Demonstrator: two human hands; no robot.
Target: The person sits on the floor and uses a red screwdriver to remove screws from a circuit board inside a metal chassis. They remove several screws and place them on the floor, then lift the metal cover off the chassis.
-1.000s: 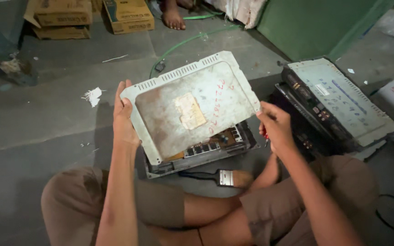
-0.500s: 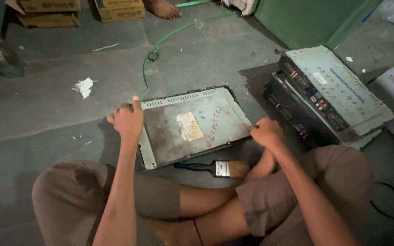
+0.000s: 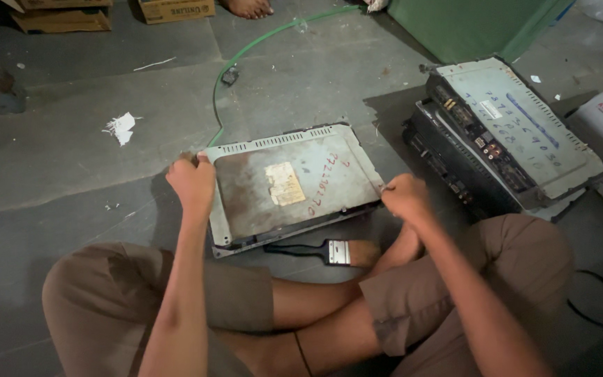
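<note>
A: Right, the grey metal cover (image 3: 294,185) first — where is it seen?

B: It is laid flat on a device chassis on the concrete floor (image 3: 71,181), just ahead of the crossed legs. Its far edge is slotted with vents. The near edge is bordered by a paintbrush (image 3: 326,251), which lies just beside it. Open floor is seen to the left and beyond the far edge. On the right, room is tighter: a stack of similar devices (image 3: 511,132) is set near, apart from the cover.

A: Surface?

B: Dull grey, with rusty brown staining over the middle. A worn yellowish paper label is stuck near the centre, and red handwriting is seen beside it, not transcribed.

A: Hands?

B: The left hand (image 3: 191,183) is placed at the cover's left far corner, fingers curled together and closed on the edge. The right hand (image 3: 403,197) is set at the right edge, fingers bunched into a loose fist touching the rim; whether the edge is actually pinched cannot be told.

A: Anything further out?

B: A green hose (image 3: 246,59) is curved across the floor past the far edge. A scrap of white paper (image 3: 121,128) is left well off to the left. Cardboard boxes (image 3: 169,10) and another person's bare foot (image 3: 247,8) are noted at the top.
</note>
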